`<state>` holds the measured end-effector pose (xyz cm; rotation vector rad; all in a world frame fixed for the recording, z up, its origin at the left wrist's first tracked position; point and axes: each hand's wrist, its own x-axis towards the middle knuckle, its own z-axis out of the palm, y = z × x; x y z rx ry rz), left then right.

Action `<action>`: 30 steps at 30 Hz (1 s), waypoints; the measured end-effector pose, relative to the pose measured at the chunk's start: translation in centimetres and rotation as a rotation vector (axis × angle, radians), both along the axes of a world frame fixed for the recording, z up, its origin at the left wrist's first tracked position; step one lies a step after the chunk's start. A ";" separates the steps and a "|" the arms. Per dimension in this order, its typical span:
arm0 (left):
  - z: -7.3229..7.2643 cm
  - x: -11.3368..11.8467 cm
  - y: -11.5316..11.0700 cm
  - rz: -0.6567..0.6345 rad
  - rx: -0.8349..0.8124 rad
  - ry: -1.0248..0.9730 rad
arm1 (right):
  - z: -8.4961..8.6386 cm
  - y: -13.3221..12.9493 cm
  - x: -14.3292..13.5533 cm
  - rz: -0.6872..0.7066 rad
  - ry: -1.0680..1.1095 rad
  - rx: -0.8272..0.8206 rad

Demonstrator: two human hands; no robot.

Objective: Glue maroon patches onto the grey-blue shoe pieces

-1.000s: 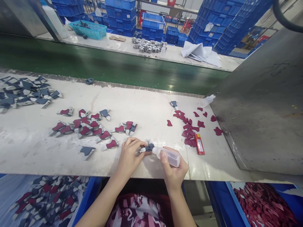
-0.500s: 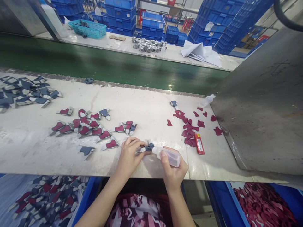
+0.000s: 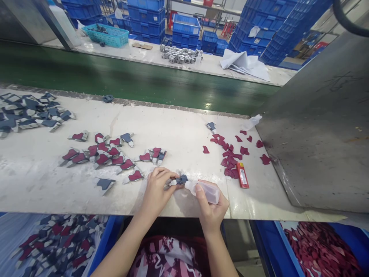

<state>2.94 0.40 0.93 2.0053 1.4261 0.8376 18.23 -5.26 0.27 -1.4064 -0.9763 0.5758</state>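
Between the fingers of my left hand [image 3: 158, 189] is a small blue-grey plastic part [image 3: 181, 179], held just above the white table [image 3: 184, 130]. My right hand [image 3: 212, 207] is wrapped round a translucent squeeze bottle [image 3: 209, 191], lying nearly level with its white nozzle pointing left at the part. Whether the nozzle touches the part I cannot tell. Left of my hands lie several grey parts with dark red pieces [image 3: 103, 159] on them. On the right are loose dark red pieces [image 3: 230, 157] and a red lighter [image 3: 242, 176] with a yellow top.
A heap of blue-grey parts [image 3: 31, 109] lies at the far left. Below the table edge stand a bin of mixed parts [image 3: 60, 238] and a bin of red pieces [image 3: 319, 246]. A metal panel [image 3: 319, 134] rises on the right. Behind runs a green conveyor belt [image 3: 138, 82].
The bottle and its nozzle stay almost in place beside the part, perhaps drawn back very slightly. Both hands keep their hold.
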 end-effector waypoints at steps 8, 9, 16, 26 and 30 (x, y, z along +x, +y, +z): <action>-0.1 0.1 0.0 0.010 0.002 0.011 | 0.3 -0.1 0.2 -0.030 -0.012 0.024; -0.2 0.1 0.0 0.011 0.007 0.015 | 0.3 -0.1 0.2 -0.046 -0.013 0.029; -0.2 0.0 0.0 0.013 0.024 0.037 | 0.2 -0.2 0.0 -0.202 -0.003 0.047; -0.3 -0.1 0.0 0.003 0.030 0.013 | 0.0 -0.3 -0.2 -0.359 0.061 -0.028; -0.3 -0.1 0.0 0.005 0.037 0.005 | -0.4 -0.3 0.3 -0.348 0.146 0.017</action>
